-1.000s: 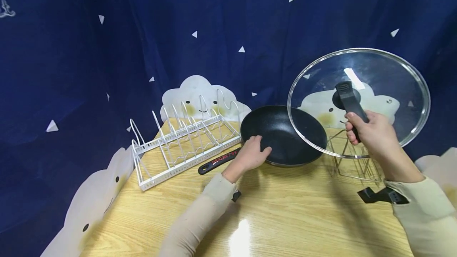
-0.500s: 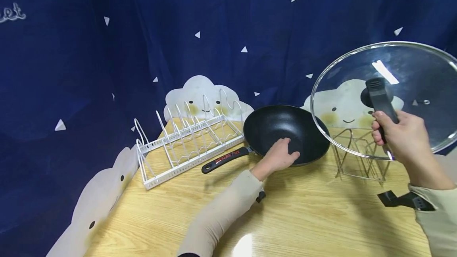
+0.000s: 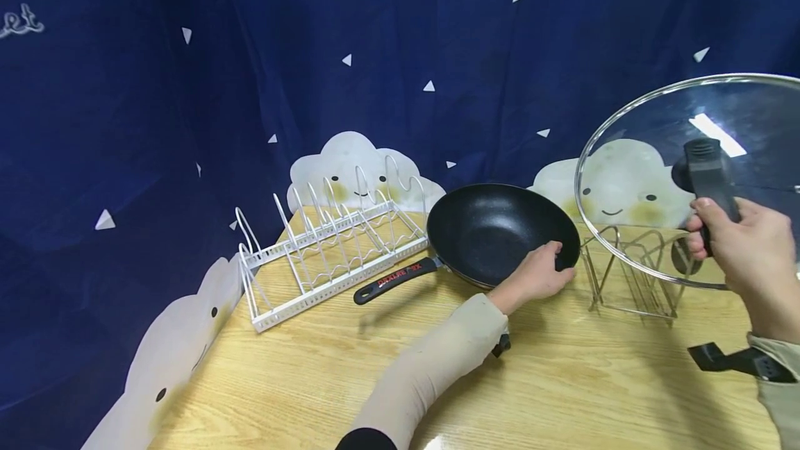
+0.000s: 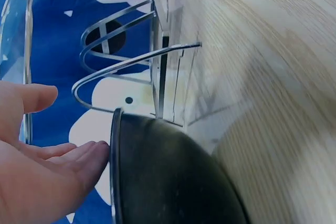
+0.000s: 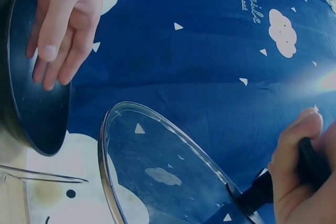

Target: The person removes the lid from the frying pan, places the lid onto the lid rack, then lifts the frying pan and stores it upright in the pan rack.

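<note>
one pan (image 3: 500, 231), one lid (image 3: 694, 179), two racks (image 3: 325, 242)

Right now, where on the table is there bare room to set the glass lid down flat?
The widest bare wood lies in front of the pan and the steel wire rack, between the left forearm and the right hand holding the glass lid. A smaller patch lies before the white rack. The back row is crowded.
</note>
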`<state>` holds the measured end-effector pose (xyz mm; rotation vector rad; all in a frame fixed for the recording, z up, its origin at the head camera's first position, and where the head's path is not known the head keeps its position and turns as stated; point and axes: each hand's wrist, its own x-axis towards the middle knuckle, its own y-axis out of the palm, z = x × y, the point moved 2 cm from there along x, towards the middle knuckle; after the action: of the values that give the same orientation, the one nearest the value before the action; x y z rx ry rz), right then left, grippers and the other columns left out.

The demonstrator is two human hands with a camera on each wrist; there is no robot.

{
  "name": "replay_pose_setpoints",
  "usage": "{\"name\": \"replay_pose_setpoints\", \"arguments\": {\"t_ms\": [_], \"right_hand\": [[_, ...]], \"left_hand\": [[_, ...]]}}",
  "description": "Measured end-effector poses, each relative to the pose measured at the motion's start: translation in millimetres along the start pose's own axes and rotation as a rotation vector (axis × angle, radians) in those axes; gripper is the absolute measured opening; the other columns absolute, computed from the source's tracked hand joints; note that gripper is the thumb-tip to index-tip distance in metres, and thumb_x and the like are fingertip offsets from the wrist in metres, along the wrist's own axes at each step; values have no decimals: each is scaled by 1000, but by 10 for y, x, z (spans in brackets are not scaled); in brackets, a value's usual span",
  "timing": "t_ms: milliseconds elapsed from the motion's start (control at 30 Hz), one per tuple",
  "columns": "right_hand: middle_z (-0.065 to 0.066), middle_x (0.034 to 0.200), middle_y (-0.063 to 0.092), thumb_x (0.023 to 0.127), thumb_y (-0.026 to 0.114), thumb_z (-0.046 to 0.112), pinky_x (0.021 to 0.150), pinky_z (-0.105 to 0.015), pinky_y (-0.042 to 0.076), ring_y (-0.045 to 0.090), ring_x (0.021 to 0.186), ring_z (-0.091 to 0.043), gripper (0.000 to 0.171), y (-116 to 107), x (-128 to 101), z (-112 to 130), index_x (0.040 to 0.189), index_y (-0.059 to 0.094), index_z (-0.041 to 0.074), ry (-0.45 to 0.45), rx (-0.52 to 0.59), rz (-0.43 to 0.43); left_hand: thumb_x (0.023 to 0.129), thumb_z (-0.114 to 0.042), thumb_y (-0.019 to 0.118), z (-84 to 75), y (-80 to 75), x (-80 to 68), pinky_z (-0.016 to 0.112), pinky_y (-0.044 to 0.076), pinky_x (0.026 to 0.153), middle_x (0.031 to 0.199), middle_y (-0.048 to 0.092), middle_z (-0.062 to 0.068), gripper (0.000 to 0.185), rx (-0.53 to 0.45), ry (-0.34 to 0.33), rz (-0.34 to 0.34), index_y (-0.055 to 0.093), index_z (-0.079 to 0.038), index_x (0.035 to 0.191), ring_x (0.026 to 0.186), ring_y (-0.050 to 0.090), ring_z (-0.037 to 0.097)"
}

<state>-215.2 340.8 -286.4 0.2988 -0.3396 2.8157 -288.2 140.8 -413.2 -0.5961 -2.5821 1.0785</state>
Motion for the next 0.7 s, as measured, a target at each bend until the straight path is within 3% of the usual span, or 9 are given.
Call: {"name": "replay_pose_setpoints", "arguments": {"t_ms": [133,267,533,700], "right_hand": [[2,67,52,98,49,25,35,-22,38,47,45,-7,28,-82,14,-55,101,40,-1,-24,250,20],[1,66,53,98,50,21,34,-22,38,48,44,-8,23,-115,37,-87,102,40,1,-6,350,-4],[2,67,54,98,51,23,36,-20,40,49,45,-7,22,-100,12,-69,102,42,3,15,253,-74],[3,67,52,99,48,21,36,-19,38,47,45,-5,18,-128,7,-83,101,44,4,-30,256,-77]], "left_hand": [[95,-29,57,-87,104,64,14,38,92,137,47,-4,58,-111,8,-1,34,-9,144,120,46,2],[95,-27,58,-133,225,139,13,37,93,138,46,-3,60,-174,26,-6,31,-8,145,121,45,1],[96,-26,54,-213,490,214,10,38,87,125,55,-2,44,-24,67,-6,44,-7,133,112,51,2],[97,-28,52,-306,617,230,11,39,85,125,55,-6,47,-29,-5,19,40,-9,139,106,53,0]]}}
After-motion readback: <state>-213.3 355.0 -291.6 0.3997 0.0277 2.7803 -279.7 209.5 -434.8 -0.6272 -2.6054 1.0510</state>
